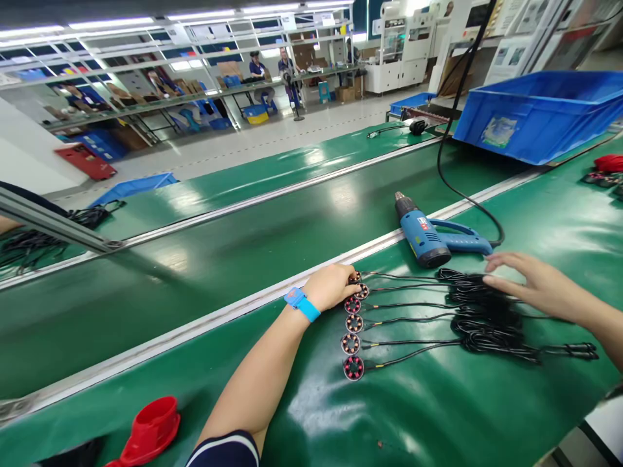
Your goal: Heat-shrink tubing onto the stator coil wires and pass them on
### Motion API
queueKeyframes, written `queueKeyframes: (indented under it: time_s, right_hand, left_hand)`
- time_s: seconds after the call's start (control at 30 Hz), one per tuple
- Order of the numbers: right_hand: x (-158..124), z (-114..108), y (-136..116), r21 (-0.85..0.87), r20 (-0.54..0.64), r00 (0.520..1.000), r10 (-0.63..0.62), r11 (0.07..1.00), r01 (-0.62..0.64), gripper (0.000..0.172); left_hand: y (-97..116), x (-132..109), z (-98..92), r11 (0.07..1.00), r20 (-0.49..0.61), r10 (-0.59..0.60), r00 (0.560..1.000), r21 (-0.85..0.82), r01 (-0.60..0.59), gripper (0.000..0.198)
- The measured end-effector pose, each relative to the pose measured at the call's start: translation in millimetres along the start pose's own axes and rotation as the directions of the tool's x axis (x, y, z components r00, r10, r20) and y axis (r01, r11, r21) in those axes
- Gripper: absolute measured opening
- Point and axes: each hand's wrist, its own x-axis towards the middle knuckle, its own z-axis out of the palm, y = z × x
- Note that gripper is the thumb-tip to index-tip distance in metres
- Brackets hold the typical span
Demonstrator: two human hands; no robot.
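Observation:
Several small round motor stators [353, 368] with copper or pink windings lie in a column on the green bench, each joined to a black cable [413, 353] running right. My left hand [331, 285], with a blue wristband [302, 303], is closed at the far end of the column, its thumb and fingers around the farthest stator [355, 277], which they partly cover. My right hand [528, 282] is open, thumb and fingers apart, at the coiled cable bundles [491, 318]; whether it touches them I cannot tell. A blue heat gun [426, 233] lies just beyond the cables.
A metal rail [253, 305] runs along a conveyor belt [195, 259] beyond the bench. A large blue bin [535, 117] stands far right. Red funnel-shaped part [153, 428] sits front left, and black cables [58, 227] lie far left. Seated people [257, 68] are in the background.

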Motion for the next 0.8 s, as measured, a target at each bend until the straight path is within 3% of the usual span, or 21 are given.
queueKeyframes:
  time_s: [0.13, 0.3, 0.43, 0.6, 0.7, 0.8]
  right_hand:
    - [49.9, -2.2, -11.6, -0.172, -0.079, 0.997, 0.016, 0.985, -0.03, 0.05]
    - [104.1, 20.8, -11.7, -0.22, 0.039, 0.999, 0.02, 0.975, -0.01, 0.054]
    - [118.1, 31.9, -8.7, -0.237, 0.073, 0.993, 0.097, 0.968, -0.077, 0.047]
    - [119.1, 28.2, -3.1, -0.269, 0.032, 0.978, 0.204, 0.945, -0.188, 0.032]
    - [115.6, 24.8, -1.5, -0.245, 0.045, 0.968, 0.245, 0.942, -0.228, 0.033]
    - [112.0, 24.7, -3.8, -0.227, 0.069, 0.964, 0.255, 0.946, -0.234, 0.039]
  left_hand:
    - [1.4, 1.2, -0.3, 0.999, -0.009, 0.001, 1.0, 0.038, -0.001, 0.021]
    - [6.6, -2.9, -5.5, 0.995, -0.012, -0.003, 1.0, 0.099, 0.004, 0.021]
    - [9.4, -3.8, -4.3, 0.992, -0.02, 0.001, 1.0, 0.124, 0.001, 0.019]
    - [7.1, -7.4, -11.1, 0.991, -0.056, 0.0, 0.998, 0.134, 0.007, 0.03]
    - [4.8, -27.3, -35.1, 0.998, -0.189, 0.046, 0.981, 0.058, -0.036, 0.037]
    - [4.3, -61.3, -62.2, 0.981, -0.462, 0.089, 0.882, -0.113, -0.158, 0.033]
